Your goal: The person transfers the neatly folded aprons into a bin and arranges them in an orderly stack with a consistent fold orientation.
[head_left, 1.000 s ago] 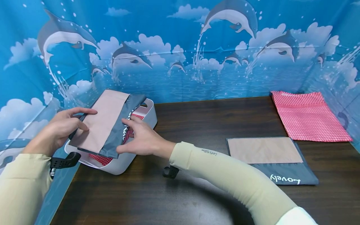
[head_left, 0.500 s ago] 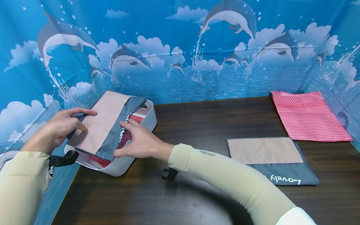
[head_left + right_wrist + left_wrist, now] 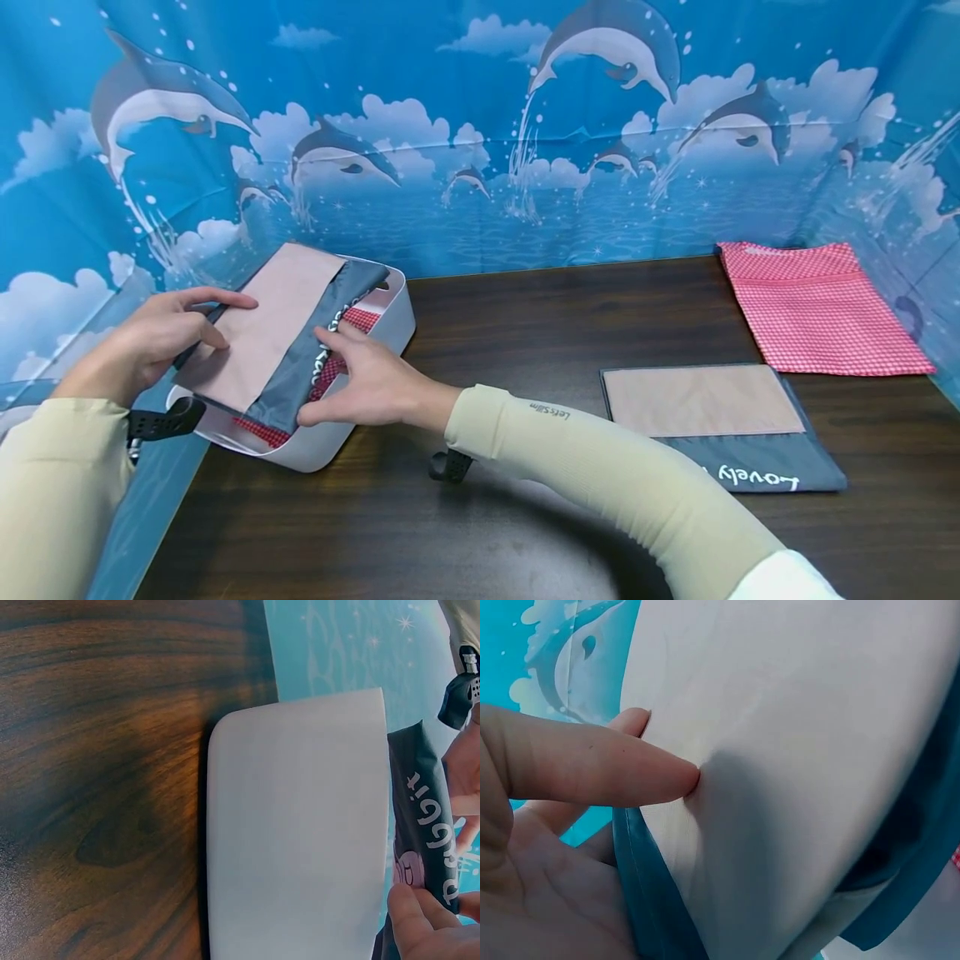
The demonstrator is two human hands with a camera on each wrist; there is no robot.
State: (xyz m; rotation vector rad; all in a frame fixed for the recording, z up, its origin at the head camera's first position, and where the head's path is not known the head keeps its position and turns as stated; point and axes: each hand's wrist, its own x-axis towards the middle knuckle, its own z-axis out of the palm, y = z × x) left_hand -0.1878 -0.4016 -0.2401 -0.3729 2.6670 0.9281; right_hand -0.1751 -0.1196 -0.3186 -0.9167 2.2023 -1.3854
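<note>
A folded dark grey cloth piece with a beige panel and white lettering lies tilted over the white basket. My left hand pinches its left edge. In the left wrist view the thumb presses the beige face, with other fingers behind the edge. My right hand grips the lettered right edge. The right wrist view shows its fingertips on the dark edge, beside a pink printed figure. Red checked cloth shows inside the basket, mostly hidden beneath the piece.
A similar grey and beige folded piece, lettered "Lovely", lies flat on the dark wooden table at right. Behind it, a red checked cloth reaches the back corner. A blue dolphin-print curtain hangs behind and at the sides.
The right hand has shifted slightly left and toward the front, along with the lettered edge of the cloth piece. The left hand keeps its hold. The cloths on the right have not moved.
</note>
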